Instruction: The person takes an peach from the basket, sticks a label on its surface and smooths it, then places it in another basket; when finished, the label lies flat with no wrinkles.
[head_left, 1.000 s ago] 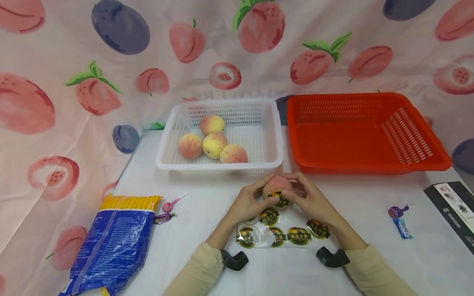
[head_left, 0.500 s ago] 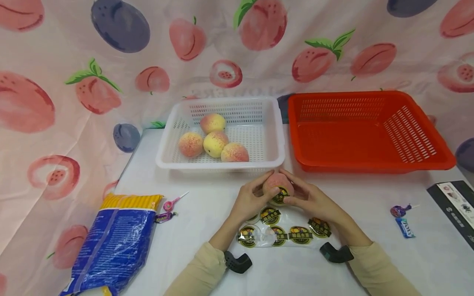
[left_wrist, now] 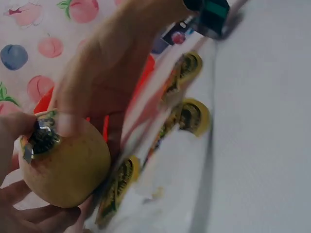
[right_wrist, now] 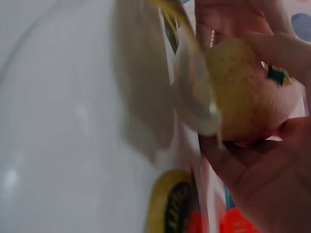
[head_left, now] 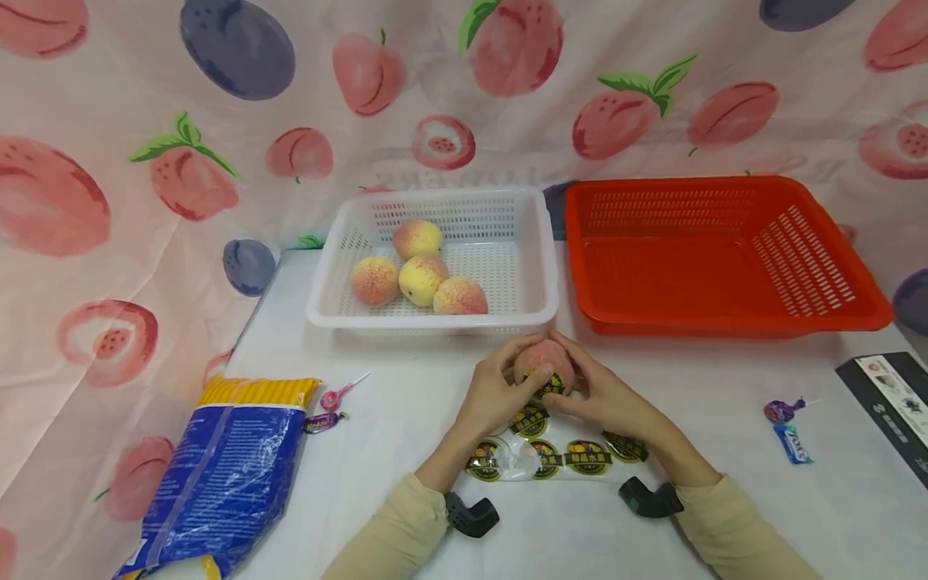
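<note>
Pink, the peach point(head_left: 538, 354) both hands point(head_left: 499, 391) point(head_left: 603, 388) grip shows its sticker point(head_left: 550, 387) only partly.

Peach point(head_left: 540, 357) in front of left basket point(head_left: 428, 321)

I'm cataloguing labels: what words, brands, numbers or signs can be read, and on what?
"精品水果": black-gold round stickers on the clear plastic sheet.
Smaller sticker print: blurred.
Round sticker on the pink-yellow peach: partly covered.
Blue-yellow plastic bag: print too small.
Purple candy wrapper: blurred.
Blue-white candy wrapper: blurred.
Black-white box: too small.
Pink fruit-print cloth: letters too faint.
</note>
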`<state>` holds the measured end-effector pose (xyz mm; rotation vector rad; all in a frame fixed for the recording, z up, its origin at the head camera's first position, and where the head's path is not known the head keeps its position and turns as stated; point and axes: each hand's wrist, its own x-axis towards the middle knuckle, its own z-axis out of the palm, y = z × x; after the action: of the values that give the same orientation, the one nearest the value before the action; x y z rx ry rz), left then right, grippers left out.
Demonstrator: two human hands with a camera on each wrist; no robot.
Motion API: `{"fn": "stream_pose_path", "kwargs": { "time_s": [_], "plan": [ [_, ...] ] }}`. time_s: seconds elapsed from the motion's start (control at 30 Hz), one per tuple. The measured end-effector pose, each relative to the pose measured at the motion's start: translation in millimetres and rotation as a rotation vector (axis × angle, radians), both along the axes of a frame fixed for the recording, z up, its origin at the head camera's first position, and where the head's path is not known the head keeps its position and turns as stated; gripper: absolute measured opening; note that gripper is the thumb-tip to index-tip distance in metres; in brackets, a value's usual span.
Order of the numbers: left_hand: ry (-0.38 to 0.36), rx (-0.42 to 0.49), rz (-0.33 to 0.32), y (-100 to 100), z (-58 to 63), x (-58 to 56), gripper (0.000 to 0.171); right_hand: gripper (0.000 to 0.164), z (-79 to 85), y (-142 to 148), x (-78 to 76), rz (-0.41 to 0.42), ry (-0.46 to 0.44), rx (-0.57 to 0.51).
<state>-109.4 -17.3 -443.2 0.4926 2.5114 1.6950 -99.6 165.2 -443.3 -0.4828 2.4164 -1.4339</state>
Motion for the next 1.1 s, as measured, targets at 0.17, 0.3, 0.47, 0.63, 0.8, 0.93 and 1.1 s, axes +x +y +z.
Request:
{"fn": "stream_pose_path", "kwargs": {
  "time_s": [0.17,0.3,0.47,0.63,0.8,0.93,1.1],
  "plan": [
    [0.167,-0.078,0.035,1,-3.1,-1.5,0.038,0.095,2.5,-3,2.0,0.005,0.045,0.041],
    [0.079,0.047,0.033,-1,-6.2,-4.6,0.025,0.092,3.7,-1,1.0,0.018,0.101,0.102],
    [-0.053,0.052,-0.172,-14,-6.8,-7.1,0.038,0.092,-1.5,7,-1.9,0.053,0.132,0.120],
    [-0.182,0.152,-0.421,-32,-4.0,-10.9,0.061,0.091,-7.0,15,-3.9,0.058,0.074,0.057],
    [-0.179,0.130,-0.454,-36,-3.3,-12.3,0.066,0.085,-8.0,17,-4.9,0.048,0.009,0.027],
    [-0.145,0.093,-0.361,-30,1.7,-11.5,0.064,0.081,-7.4,16,-6.9,0.053,0.016,0.015],
    [-0.143,0.105,-0.294,-28,11.8,-10.1,0.062,0.073,-3.0,12,-8.5,0.051,0.044,0.004]
  ]
}}
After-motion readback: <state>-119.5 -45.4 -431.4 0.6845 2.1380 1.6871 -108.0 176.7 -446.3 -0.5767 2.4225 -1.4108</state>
